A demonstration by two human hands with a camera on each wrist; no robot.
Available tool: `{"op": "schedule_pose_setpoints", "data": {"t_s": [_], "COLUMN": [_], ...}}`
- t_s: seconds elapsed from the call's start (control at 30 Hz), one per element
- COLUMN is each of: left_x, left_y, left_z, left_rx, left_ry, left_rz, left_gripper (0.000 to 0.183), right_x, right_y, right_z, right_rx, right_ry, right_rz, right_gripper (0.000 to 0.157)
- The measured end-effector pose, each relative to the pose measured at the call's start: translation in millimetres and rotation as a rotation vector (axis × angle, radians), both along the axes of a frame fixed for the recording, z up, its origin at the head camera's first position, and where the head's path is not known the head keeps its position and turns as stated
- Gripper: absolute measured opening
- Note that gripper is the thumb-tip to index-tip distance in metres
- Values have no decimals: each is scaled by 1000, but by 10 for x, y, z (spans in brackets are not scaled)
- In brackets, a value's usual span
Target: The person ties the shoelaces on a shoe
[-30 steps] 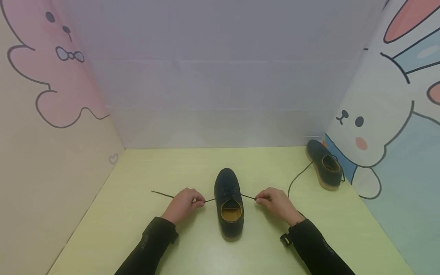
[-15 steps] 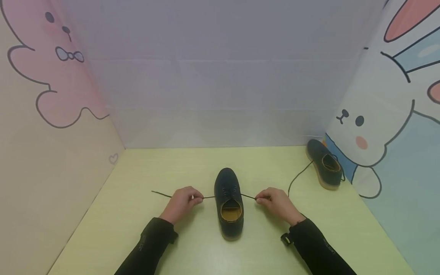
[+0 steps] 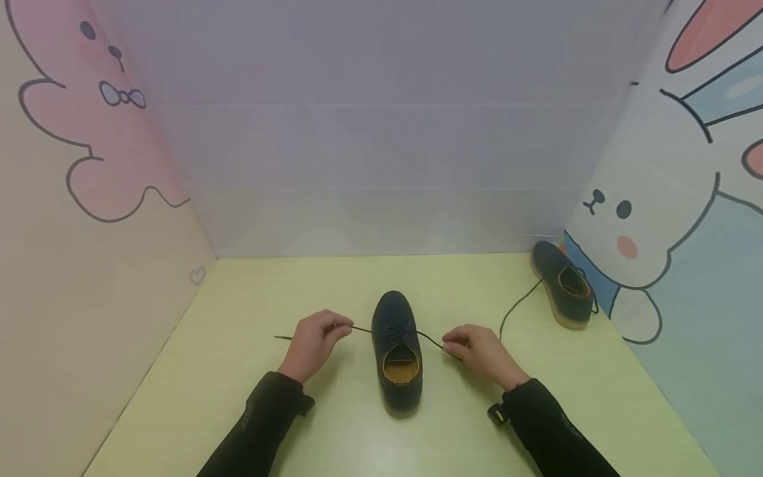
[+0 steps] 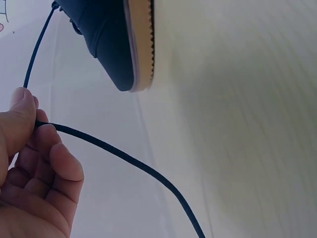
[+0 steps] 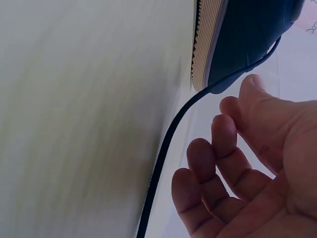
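Observation:
A dark shoe with a tan sole stands mid-table, toe pointing away from me. My left hand pinches the dark shoelace between thumb and forefinger, left of the shoe. From that pinch one stretch of lace runs up to the eyelets, and the loose end hangs down past the fingers. On the other side, my right hand has its fingers loosely bent beside the right shoelace. That lace passes by the fingertips without being gripped and slopes down from the shoe.
A second dark shoe stands at the back right corner, against the rabbit-printed side wall. Its long lace trails across the pale yellow table toward my right forearm. A plain back wall closes off the far edge.
My left hand has risen and shifted slightly away from the shoe with its lace. My right fingers have let go of the other lace, which now slackens and dips beneath the hand.

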State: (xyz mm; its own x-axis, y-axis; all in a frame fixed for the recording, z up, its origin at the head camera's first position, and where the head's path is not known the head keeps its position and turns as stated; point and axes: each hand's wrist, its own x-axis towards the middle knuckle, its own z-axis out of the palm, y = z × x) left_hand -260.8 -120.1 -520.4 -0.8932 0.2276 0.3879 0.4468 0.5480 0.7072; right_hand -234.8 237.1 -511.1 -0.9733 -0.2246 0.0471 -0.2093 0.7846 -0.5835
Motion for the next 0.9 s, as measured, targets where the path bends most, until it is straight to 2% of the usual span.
{"op": "schedule_pose_setpoints", "data": {"t_s": [0.23, 0.4, 0.57, 0.73, 0.9], "left_x": [24, 31, 31, 18, -19], "left_y": [83, 161, 235, 321, 425], "left_z": [143, 254, 355, 468, 549], "left_rx": [63, 116, 161, 203, 236], "left_ry": [-27, -82, -132, -133, -131], "left_rz": [38, 50, 21, -7, -38], "left_gripper": [15, 19, 22, 22, 18], "right_x": [-8, 4, -3, -24, -50], "right_y": [-37, -86, -193, -354, -540], "right_z": [51, 140, 211, 297, 395], "right_rx": [-17, -64, -94, -142, -193], "right_ry": [96, 168, 231, 282, 267], "right_rz": [3, 12, 21, 60, 96], "right_gripper": [14, 13, 15, 19, 22]}}
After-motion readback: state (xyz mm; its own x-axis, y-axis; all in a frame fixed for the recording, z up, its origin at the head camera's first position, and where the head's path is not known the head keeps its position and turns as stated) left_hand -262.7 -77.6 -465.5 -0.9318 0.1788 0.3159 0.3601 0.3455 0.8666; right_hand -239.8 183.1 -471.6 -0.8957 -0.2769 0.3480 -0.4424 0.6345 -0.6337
